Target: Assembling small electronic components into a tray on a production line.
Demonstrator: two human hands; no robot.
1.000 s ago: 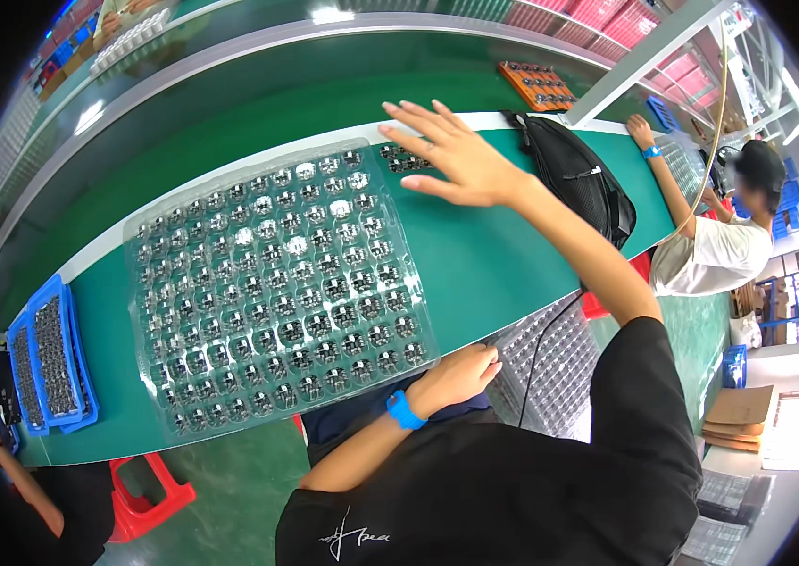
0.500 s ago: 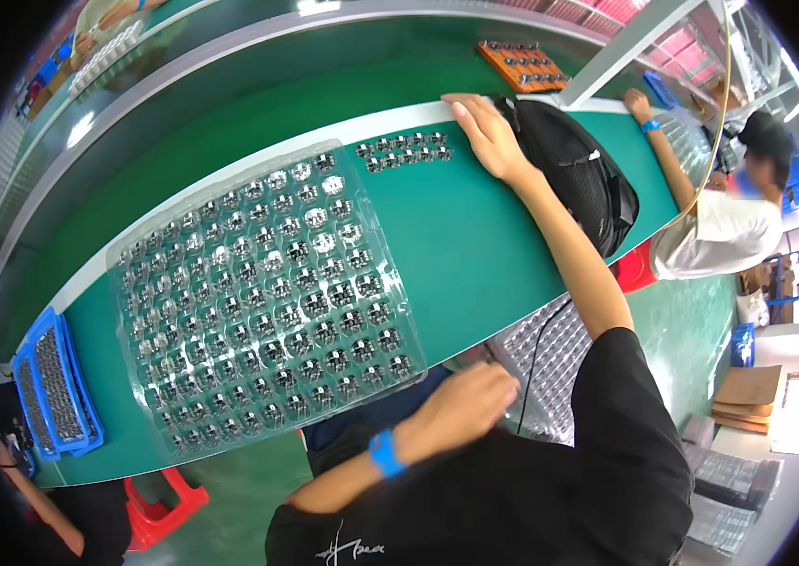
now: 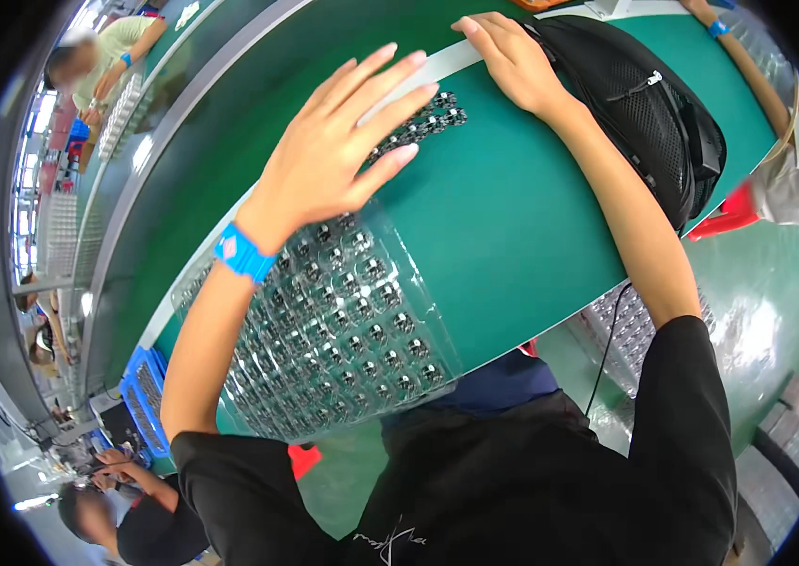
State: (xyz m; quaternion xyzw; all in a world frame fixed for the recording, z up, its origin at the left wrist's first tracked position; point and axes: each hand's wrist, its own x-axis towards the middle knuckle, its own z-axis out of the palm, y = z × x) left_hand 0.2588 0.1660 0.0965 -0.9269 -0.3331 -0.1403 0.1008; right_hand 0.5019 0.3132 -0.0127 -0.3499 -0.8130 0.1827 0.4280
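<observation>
My left hand [image 3: 329, 141], with a blue band at the wrist, is held over the far part of the bench with its fingers spread and nothing in them. Partly hidden beneath it are two rows of small black-and-silver metal parts [image 3: 435, 121]. Under my left forearm lies a clear plastic tray [image 3: 432, 288] whose pockets hold many similar parts; my arm covers its left portion. My right hand [image 3: 517, 66] rests at the bench's far white edge, fingers stretched out, beside a black mesh bag [image 3: 621, 104].
The green bench top [image 3: 522, 236] curves across the view. A blue basket [image 3: 143, 396] stands at its left end. Another clear tray of parts [image 3: 626, 330] sits low at the right. Co-workers sit at the lower left and far right; another works beyond the rail.
My left hand has risen from near my lap to above the rows of parts, its fingers spreading. The view has shifted; my right hand stays at the far edge by the bag.
</observation>
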